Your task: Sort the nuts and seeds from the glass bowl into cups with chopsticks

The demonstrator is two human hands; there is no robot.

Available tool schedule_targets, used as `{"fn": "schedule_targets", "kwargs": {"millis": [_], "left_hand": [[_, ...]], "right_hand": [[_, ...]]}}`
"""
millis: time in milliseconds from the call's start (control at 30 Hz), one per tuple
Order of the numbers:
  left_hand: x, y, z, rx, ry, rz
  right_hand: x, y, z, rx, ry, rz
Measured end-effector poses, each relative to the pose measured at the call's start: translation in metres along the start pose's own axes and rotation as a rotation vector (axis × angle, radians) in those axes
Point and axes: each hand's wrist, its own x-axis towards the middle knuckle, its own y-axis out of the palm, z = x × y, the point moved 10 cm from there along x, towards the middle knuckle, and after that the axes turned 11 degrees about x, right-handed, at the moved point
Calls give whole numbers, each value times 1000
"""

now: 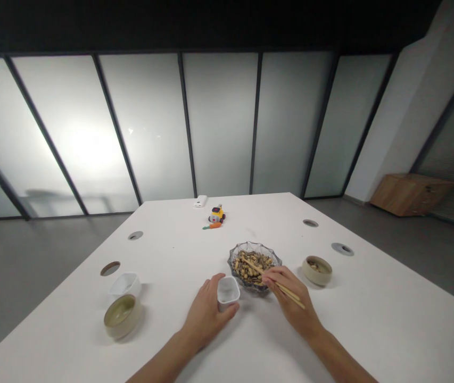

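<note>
White surface [179, 266] is lying flat | half-open left hand [207, 311] is hugging light-looking cup [228, 290], sides seeming best | right hand [297, 315] is pinching stiff-looking sticks [292, 298]

The head view looks forward and down across the table [166, 282]

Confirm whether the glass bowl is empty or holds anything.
Not empty: the glass bowl holds many tan and dark pieces; chopsticks reach in.

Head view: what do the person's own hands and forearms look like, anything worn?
The left hand and right hand are ungloved, with no ring or watch visible. The left forearm and right forearm show no sleeve.
</note>
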Motion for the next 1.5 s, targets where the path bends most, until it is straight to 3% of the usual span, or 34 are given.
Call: {"fn": "schedule_targets", "kwargs": {"millis": [167,267,400,567,667,767,1033,1267,1500], "left_hand": [[-2,-2,-1,-5,-7,-1],[-2,-1,0,5,-19,17],[-1,-1,0,9,-14,14],[-1,-2,-1,-1,-1,-1],[-1,-2,-1,-2,-4,-3],[-1,-2,-1,0,-7,3],[-1,-1,-1,-4,-21,13],[-1,-2,-2,2,-18,14],[-1,0,0,1,-3,5]], "right_hand": [[9,-28,-5,50,82,-183],[14,-45,-16,301,181,-298],[17,-45,-23,519,270,-289],[16,-47,-18,328,250,-261],[16,-51,-4,59,139,-263],[14,-41,10,-85,25,-190],[6,-13,7,-54,-8,-25],[6,-12,5,-43,7,-13],[7,-21,7,-58,-2,-85]]}}
